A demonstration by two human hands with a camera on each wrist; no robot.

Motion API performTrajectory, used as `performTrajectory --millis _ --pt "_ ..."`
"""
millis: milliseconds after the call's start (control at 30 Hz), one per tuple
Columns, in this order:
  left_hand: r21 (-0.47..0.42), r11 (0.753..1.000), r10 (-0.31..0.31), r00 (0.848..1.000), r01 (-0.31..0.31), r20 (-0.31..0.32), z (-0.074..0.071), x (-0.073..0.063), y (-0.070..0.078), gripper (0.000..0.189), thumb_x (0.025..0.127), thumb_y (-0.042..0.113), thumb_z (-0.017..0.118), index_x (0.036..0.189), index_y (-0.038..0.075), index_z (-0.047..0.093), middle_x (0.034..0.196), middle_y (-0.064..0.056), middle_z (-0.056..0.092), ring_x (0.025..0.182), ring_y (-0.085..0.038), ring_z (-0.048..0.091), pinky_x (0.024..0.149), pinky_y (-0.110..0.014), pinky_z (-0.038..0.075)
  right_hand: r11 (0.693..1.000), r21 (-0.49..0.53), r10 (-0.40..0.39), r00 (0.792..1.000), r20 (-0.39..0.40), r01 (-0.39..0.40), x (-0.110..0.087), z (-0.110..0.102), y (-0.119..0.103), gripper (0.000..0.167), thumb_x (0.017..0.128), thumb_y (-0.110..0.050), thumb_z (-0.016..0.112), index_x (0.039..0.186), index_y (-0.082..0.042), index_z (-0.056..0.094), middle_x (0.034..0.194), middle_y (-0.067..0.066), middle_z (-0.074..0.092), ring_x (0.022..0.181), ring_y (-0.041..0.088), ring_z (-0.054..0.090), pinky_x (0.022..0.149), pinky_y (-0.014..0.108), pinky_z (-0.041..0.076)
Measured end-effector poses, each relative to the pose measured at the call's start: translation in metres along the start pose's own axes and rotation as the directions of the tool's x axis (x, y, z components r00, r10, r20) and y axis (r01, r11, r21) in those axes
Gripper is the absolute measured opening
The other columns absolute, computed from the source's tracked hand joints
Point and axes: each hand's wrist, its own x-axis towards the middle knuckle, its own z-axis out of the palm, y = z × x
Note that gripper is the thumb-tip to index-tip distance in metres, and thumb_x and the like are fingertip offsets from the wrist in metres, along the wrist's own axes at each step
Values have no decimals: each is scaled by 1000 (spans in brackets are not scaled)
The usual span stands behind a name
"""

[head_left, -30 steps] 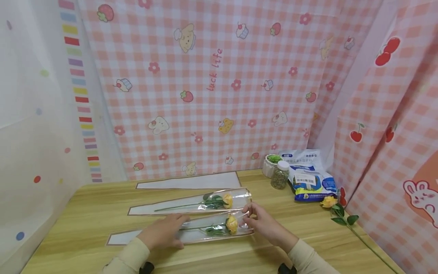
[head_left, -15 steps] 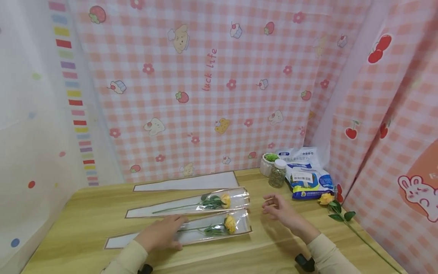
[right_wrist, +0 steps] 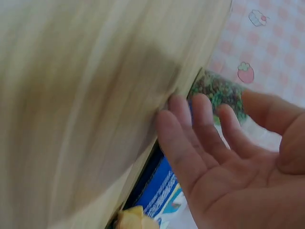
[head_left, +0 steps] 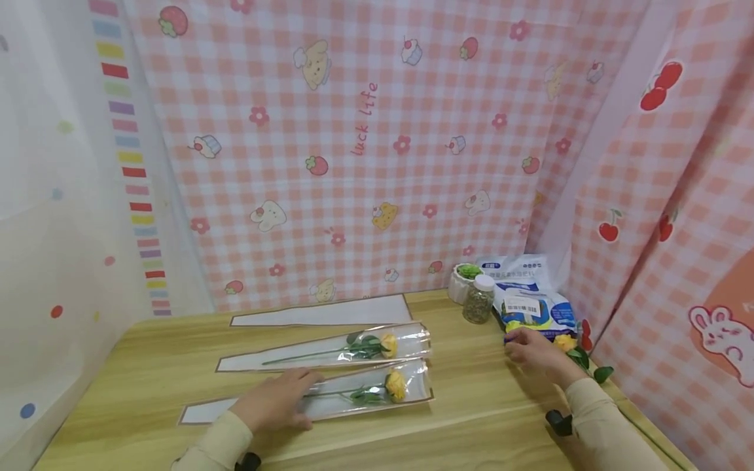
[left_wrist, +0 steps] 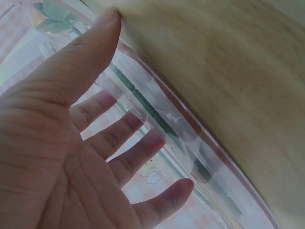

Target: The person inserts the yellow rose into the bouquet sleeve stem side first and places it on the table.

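My left hand (head_left: 277, 400) rests on the nearer clear flower sleeve (head_left: 330, 408), over the stem of the yellow rose (head_left: 396, 384) inside it. In the left wrist view its fingers (left_wrist: 138, 155) lie loosely spread along the plastic beside the green stem (left_wrist: 152, 112). Out to the right, my right hand (head_left: 540, 354) is in the air above the table, holding nothing. It is near a loose yellow rose (head_left: 565, 343), whose stem it and the sleeve partly hide. The right wrist view shows its fingers (right_wrist: 178, 143) loosely extended, with the rose bloom (right_wrist: 136, 218) below.
A second sleeved rose (head_left: 389, 345) lies behind the first, and a flat white sleeve (head_left: 330, 313) farther back. At the back right stand a potted plant (head_left: 462, 288), a jar (head_left: 479, 301) and blue-and-white bags (head_left: 538, 304). Checked cloth (head_left: 353, 163) borders the table.
My right hand has left the open end of the nearer sleeve and moved right, toward the loose rose and the bags. My left hand has stayed on the sleeve.
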Motion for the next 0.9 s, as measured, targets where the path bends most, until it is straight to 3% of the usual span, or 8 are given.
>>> performTrajectory --millis 200,433,567,767,900 --pt "-2 1000 25 1000 -25 -16 0 3 -1 76 76 34 88 138 6 55 142 -19 54 128 -40 53 100 -59 48 975 -209 -68 996 65 81 5 7 -10 36 103 -8 56 129 17 51 123 29 61 115 41 58 91 48 54" --pt "-14 1000 7 1000 -8 -9 -2 8 -4 76 75 31 89 139 6 55 142 -20 53 127 -41 53 101 -60 48 934 -351 -38 994 100 71 26 14 -42 36 103 -15 57 127 13 54 119 27 62 107 38 62 89 51 53" --pt "2 1000 0 1000 0 -7 -5 12 -4 78 73 32 89 139 7 56 141 -18 55 126 -39 55 100 -58 49 935 -320 -112 982 154 157 52 25 -58 37 102 -13 58 129 13 55 120 29 62 107 38 63 87 49 55" --pt "4 1000 -5 1000 5 -1 -12 17 -5 77 72 31 90 137 6 58 141 -17 56 127 -38 54 104 -56 47 933 -221 -205 923 325 285 106 48 -102 41 104 -7 53 138 14 48 130 34 57 114 46 60 92 53 55" --pt "31 999 -14 1000 15 -10 -11 18 -8 77 68 31 92 134 8 60 138 -15 57 125 -36 55 99 -55 49 904 -270 -234 913 335 331 145 65 -121 32 103 -3 53 130 12 57 125 30 62 105 40 64 82 47 58"
